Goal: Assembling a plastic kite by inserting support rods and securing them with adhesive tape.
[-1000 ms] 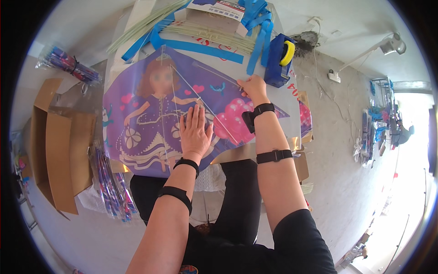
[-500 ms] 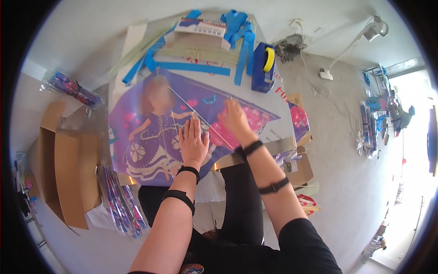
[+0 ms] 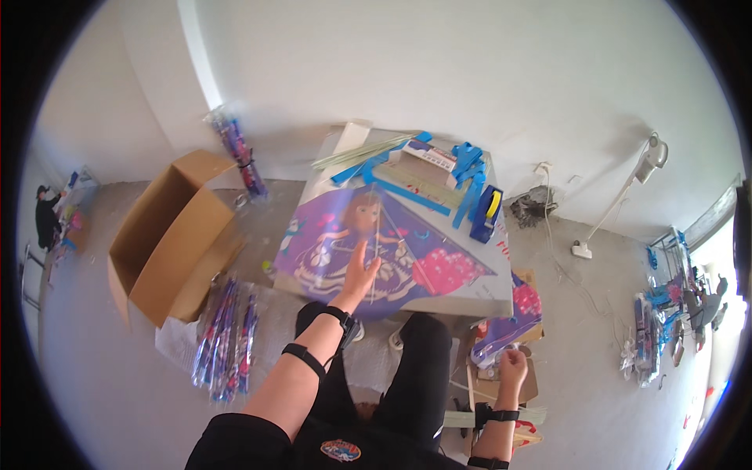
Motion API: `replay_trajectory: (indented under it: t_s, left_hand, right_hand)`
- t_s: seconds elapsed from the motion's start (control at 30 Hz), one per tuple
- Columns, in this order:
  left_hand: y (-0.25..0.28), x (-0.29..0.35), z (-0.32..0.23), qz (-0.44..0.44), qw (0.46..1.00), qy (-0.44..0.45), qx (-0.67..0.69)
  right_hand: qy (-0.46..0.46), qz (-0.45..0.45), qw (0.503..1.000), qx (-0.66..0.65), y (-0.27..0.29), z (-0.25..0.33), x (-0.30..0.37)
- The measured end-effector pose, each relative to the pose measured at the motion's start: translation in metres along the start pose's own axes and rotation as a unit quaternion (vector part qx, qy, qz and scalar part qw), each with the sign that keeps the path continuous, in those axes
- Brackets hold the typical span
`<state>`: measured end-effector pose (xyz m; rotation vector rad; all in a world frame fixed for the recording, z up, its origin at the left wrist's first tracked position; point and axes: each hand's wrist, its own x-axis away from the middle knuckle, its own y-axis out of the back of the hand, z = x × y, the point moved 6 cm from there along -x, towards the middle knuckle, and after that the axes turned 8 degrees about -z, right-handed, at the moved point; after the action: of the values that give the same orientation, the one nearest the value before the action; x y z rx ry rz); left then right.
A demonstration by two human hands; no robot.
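Note:
A purple kite [image 3: 317,258] printed with a doll-like figure and pink flowers lies on the table in front of me, thin rods running across it. My left hand [image 3: 360,274] rests on its middle, thumb and forefinger stretched out beside the upright rod. Off to the right, lower than the tabletop, my right hand [image 3: 513,364] is held with its fingers curled together; anything in them is too small to see. It is over an open carton [image 3: 526,384] of small parts, just below another purple and pink printed sheet [image 3: 517,317].
On the table [image 3: 497,294] are blue strips [image 3: 427,197], a white box [image 3: 431,157], pale rods [image 3: 356,157] and a blue tape dispenser [image 3: 487,215]. A large open carton [image 3: 168,243] and wrapped bundles [image 3: 223,341] stand on the left. A lamp [image 3: 650,157] is at the right wall.
My right hand has left the kite and moved right and down to the small carton. My left hand stays on the kite, fingers less flat. The view has tilted up and shows more wall.

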<state>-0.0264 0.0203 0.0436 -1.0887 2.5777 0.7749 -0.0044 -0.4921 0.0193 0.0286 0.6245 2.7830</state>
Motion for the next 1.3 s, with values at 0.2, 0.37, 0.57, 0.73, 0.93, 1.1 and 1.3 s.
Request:
replay_trajectory:
  t_s: [0.2, 0.37, 0.57, 0.73, 0.93, 1.1, 1.3]
  left_hand:
    - [0.112, 0.082, -0.009, -0.03, 0.791, 0.422, 0.441]
    - [0.175, 0.142, -0.007, -0.068, 0.709, 0.405, 0.573]
    - [0.198, 0.184, -0.015, -0.06, 0.626, 0.367, 0.686]
    - [0.201, 0.188, -0.029, 0.0, 0.569, 0.317, 0.759]
    - [0.195, 0.184, -0.042, 0.008, 0.536, 0.328, 0.777]
    - [0.202, 0.175, -0.032, 0.002, 0.523, 0.301, 0.797]
    - [0.219, 0.158, -0.016, 0.004, 0.515, 0.287, 0.808]
  right_hand:
    - [-0.104, -0.06, 0.983, -0.141, 0.048, -0.045, 0.039]
    - [-0.112, -0.035, 0.977, -0.179, 0.034, -0.005, 0.071]
    - [-0.106, -0.01, 0.966, -0.234, 0.03, 0.017, 0.092]
    - [-0.091, 0.012, 0.967, -0.239, 0.049, 0.014, 0.097]
    - [-0.11, -0.014, 0.952, -0.285, 0.072, 0.017, 0.104]
    - [-0.111, -0.023, 0.947, -0.301, 0.086, 0.019, 0.109]
    - [-0.097, -0.037, 0.943, -0.317, 0.105, 0.024, 0.109]
